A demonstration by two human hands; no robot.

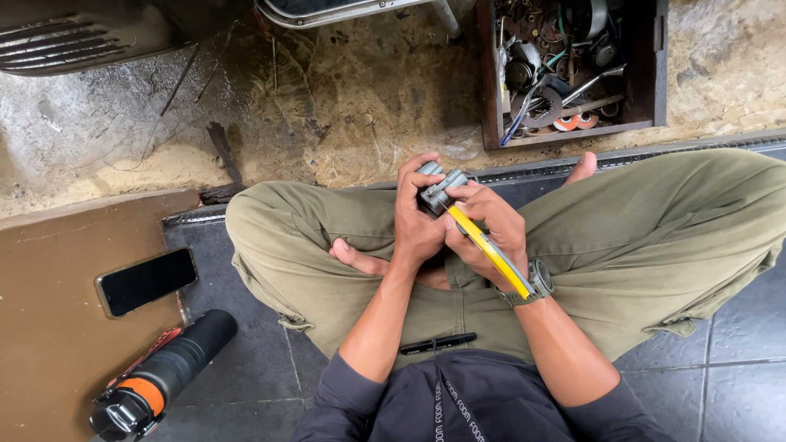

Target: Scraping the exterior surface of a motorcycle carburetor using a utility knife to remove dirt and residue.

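Head view: above the crossed legs, left hand point(417, 225) grips a small grey metal part point(438, 190), right hand point(490, 229) pinches a yellow-handled tool point(490, 252) against it. Steady the part firmly; keep the tool square.

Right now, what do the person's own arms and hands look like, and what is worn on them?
Both hands are bare, without gloves: left hand, right hand. The forearms are bare too, with dark grey sleeves pushed up toward the elbows. A wristwatch with a grey case and strap sits on the right wrist. No rings or markings are visible.
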